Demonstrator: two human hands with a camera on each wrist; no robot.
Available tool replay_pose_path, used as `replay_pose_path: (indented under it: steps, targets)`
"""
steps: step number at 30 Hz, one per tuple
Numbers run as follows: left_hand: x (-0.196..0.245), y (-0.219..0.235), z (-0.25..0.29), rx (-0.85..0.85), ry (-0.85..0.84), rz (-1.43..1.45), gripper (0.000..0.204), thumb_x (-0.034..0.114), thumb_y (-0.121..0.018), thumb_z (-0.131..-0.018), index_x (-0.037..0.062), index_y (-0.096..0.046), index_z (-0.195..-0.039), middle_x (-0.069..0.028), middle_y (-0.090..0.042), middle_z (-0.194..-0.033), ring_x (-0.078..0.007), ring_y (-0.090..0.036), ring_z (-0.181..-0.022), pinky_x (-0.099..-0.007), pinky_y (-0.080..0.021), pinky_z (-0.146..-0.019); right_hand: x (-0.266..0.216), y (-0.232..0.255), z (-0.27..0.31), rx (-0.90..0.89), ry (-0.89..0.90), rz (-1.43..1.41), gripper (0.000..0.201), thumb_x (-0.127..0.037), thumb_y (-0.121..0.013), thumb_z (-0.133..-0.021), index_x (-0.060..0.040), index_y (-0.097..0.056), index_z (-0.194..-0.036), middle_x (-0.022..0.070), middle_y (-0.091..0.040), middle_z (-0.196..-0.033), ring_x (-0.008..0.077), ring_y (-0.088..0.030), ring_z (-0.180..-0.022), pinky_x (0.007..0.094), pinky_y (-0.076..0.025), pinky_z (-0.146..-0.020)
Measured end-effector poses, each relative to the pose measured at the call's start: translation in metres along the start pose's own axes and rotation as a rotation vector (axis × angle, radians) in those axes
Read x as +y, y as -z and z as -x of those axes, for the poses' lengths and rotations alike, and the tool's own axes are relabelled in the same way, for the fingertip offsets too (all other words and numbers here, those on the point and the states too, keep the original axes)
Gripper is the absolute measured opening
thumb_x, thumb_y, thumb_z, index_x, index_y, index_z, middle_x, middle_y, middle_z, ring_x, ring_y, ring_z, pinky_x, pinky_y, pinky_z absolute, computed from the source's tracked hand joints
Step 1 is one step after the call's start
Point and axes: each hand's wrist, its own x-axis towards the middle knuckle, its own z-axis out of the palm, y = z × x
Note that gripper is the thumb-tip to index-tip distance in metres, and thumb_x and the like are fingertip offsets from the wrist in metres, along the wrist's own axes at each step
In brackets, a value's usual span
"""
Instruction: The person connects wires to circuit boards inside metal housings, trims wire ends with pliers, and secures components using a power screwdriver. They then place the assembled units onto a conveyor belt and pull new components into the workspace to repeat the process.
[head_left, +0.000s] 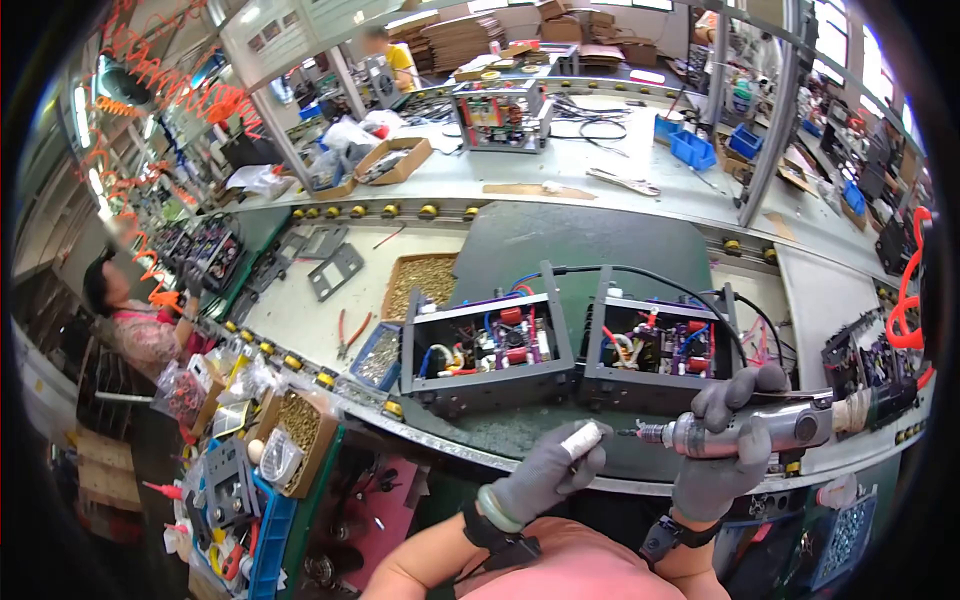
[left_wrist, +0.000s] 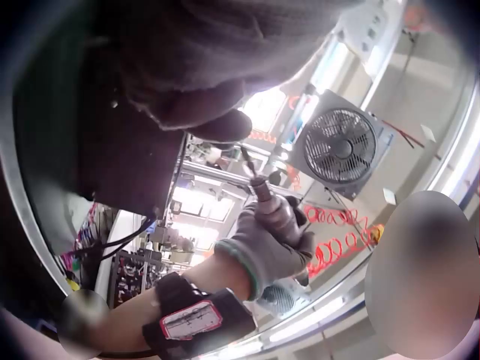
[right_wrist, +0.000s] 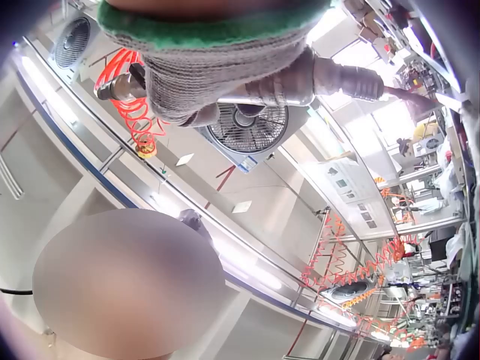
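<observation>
Both hands wear grey gloves. In the head view the left hand (head_left: 545, 475) pinches a small white cylindrical piece (head_left: 582, 439) between thumb and fingers. Just right of it the right hand (head_left: 722, 445) grips a silver power driver (head_left: 790, 425), its bit pointing left at the white piece; whether they touch is unclear. The right wrist view shows the right hand (right_wrist: 217, 75) curled round the driver (right_wrist: 352, 81). Behind the hands stand two open black metal housings (head_left: 490, 388) (head_left: 650, 393) with wiring and red and purple parts inside.
A box of brass screws (head_left: 422, 278), a blue bin (head_left: 378, 355) and red pliers (head_left: 352, 335) lie left of the housings. A black cable (head_left: 640, 268) arcs over them. Another person (head_left: 140, 325) sits at far left; a cluttered parts tray (head_left: 270, 520) stands at lower left.
</observation>
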Motion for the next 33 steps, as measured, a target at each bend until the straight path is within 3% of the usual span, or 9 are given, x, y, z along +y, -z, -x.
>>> replay_pose_path:
  steps: [3,13,15,16,20,25,27,29,33]
  targets:
    - [-0.017,-0.016,-0.014,-0.113,0.069,0.019,0.028,0.027,-0.046,-0.106,0.0067,-0.057,-0.123,0.0043,-0.05,-0.074,-0.004,-0.035,-0.049,-0.0203,-0.025,-0.041,-0.012,0.002,0.006,0.067,-0.042,-0.015,0.055,-0.023,-0.065,-0.072,-0.0064,-0.05,-0.122,0.0073,-0.051,-0.096,0.0167,-0.054,-0.074,0.0344,-0.05,-0.07]
    - [-0.01,-0.051,-0.028,-0.042,0.054,-0.129,0.035,0.028,-0.042,-0.107,0.0031,-0.058,-0.126,0.0006,-0.062,-0.083,-0.0028,-0.04,-0.052,-0.0183,-0.028,-0.046,-0.017,0.039,0.0,0.085,0.181,0.06,0.049,-0.013,-0.053,-0.076,-0.0057,-0.051,-0.124,0.007,-0.053,-0.094,0.0151,-0.054,-0.072,0.0372,-0.051,-0.072]
    - [-0.012,-0.05,-0.033,-0.141,-0.245,-0.669,0.036,0.032,-0.04,-0.108,0.0041,-0.059,-0.122,0.0038,-0.056,-0.073,-0.0027,-0.037,-0.048,-0.0191,-0.027,-0.045,-0.017,0.037,0.001,0.092,0.179,0.043,0.049,-0.013,-0.053,-0.076,-0.0061,-0.051,-0.124,0.0067,-0.053,-0.093,0.0157,-0.054,-0.072,0.0374,-0.05,-0.073]
    - [-0.012,-0.056,-0.031,-0.125,-0.023,-0.234,0.037,0.037,-0.039,-0.108,0.006,-0.059,-0.115,0.0061,-0.047,-0.066,-0.0033,-0.035,-0.047,-0.0198,-0.027,-0.043,-0.017,0.037,0.002,0.078,0.164,0.033,0.049,-0.013,-0.053,-0.076,-0.0067,-0.051,-0.124,0.0068,-0.053,-0.092,0.0164,-0.054,-0.072,0.0378,-0.05,-0.073]
    - [-0.019,-0.059,-0.037,-0.102,0.162,0.209,0.035,0.039,-0.04,-0.108,0.0089,-0.058,-0.107,0.0055,-0.039,-0.061,-0.0054,-0.032,-0.044,-0.021,-0.027,-0.042,-0.013,0.048,-0.002,0.022,0.217,0.012,0.048,-0.019,-0.067,-0.078,-0.0083,-0.053,-0.122,0.0057,-0.055,-0.087,0.0182,-0.057,-0.067,0.0387,-0.05,-0.066]
    - [-0.021,-0.064,-0.037,-0.092,-0.063,-0.034,0.033,0.037,-0.043,-0.107,0.0078,-0.06,-0.109,0.0039,-0.046,-0.063,-0.0047,-0.036,-0.047,-0.0213,-0.028,-0.043,-0.016,0.067,-0.019,-0.48,0.123,-0.213,0.05,-0.026,-0.076,-0.077,-0.0082,-0.055,-0.119,0.0054,-0.059,-0.082,0.0163,-0.054,-0.057,0.0389,-0.049,-0.058]
    - [-0.027,-0.072,-0.039,-0.071,-0.205,-0.133,0.032,0.035,-0.044,-0.107,0.0074,-0.06,-0.11,0.0032,-0.048,-0.064,-0.0043,-0.037,-0.048,-0.0211,-0.029,-0.044,-0.018,0.045,-0.011,-0.351,0.156,-0.136,0.047,-0.023,-0.068,-0.079,-0.008,-0.054,-0.122,0.0062,-0.061,-0.088,0.0155,-0.054,-0.06,0.0383,-0.049,-0.062]
    - [-0.031,-0.08,-0.04,0.024,-0.421,-0.06,0.031,0.032,-0.045,-0.107,0.0067,-0.061,-0.111,0.0017,-0.05,-0.066,-0.0039,-0.039,-0.05,-0.0211,-0.029,-0.045,-0.015,0.022,-0.006,0.308,0.253,-0.034,0.045,-0.023,-0.057,-0.08,-0.0079,-0.054,-0.123,0.0055,-0.06,-0.091,0.0152,-0.054,-0.066,0.0376,-0.049,-0.067]
    - [-0.003,-0.089,-0.036,0.073,-0.239,-0.255,0.041,0.04,-0.048,-0.105,0.0075,-0.06,-0.128,0.004,-0.051,-0.07,-0.0028,-0.038,-0.054,-0.0191,-0.03,-0.048,-0.02,0.027,-0.014,0.261,0.242,-0.018,0.05,-0.025,-0.054,-0.078,-0.0071,-0.051,-0.124,0.006,-0.058,-0.094,0.014,-0.054,-0.071,0.0367,-0.049,-0.07]
